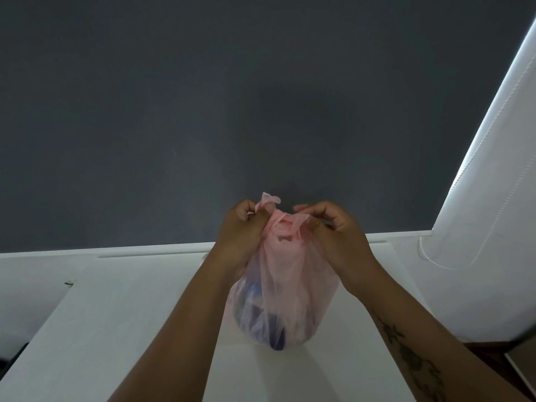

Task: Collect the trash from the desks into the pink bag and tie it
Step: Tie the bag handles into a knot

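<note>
Standing on the white counter, just in front of a dark grey wall: pink bag, thin and see-through, bulging at the bottom with dark blue and pale contents not identifiable through the plastic. Gathering the bag's mouth into a bunched neck between both hands. Pinching one twisted end of the plastic in the left hand, grip closed tight around it, with a small tuft sticking up above the fingers. Holding the other end in the right hand, thumb and fingers curled onto the plastic, index finger reaching over the neck. Hanging at the right edge, beside the counter: white window blind with a beaded cord. Showing on the right forearm: dark tattoo.
</note>
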A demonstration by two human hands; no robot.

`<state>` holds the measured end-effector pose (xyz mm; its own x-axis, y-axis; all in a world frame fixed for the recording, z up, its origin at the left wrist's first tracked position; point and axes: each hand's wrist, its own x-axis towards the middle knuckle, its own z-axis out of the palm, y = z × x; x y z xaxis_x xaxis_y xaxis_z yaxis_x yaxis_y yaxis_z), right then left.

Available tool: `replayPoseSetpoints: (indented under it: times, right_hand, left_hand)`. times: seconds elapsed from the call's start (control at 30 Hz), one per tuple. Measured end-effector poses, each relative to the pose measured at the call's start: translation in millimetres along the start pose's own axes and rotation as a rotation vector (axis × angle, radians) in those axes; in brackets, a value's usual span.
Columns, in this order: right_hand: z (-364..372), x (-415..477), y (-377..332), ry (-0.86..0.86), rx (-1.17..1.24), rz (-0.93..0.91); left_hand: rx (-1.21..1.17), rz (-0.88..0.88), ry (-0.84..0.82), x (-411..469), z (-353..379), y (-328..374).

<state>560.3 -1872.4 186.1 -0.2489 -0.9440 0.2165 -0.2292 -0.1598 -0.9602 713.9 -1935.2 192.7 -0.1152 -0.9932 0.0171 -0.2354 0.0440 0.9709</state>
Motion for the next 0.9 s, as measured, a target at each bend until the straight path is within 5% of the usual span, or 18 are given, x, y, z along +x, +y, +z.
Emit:
replayPoseSetpoints:
  times: [0.47, 0.9]
  right_hand:
    - [-1, 2, -1, 0.129, 0.384, 0.247]
    - [-17, 12, -7, 0.225, 0.907, 0.271]
  left_hand:
    - [0.058, 0.112, 0.156, -5, 8, -4]
    - [0.177, 0.188, 0.377, -10, -2, -15]
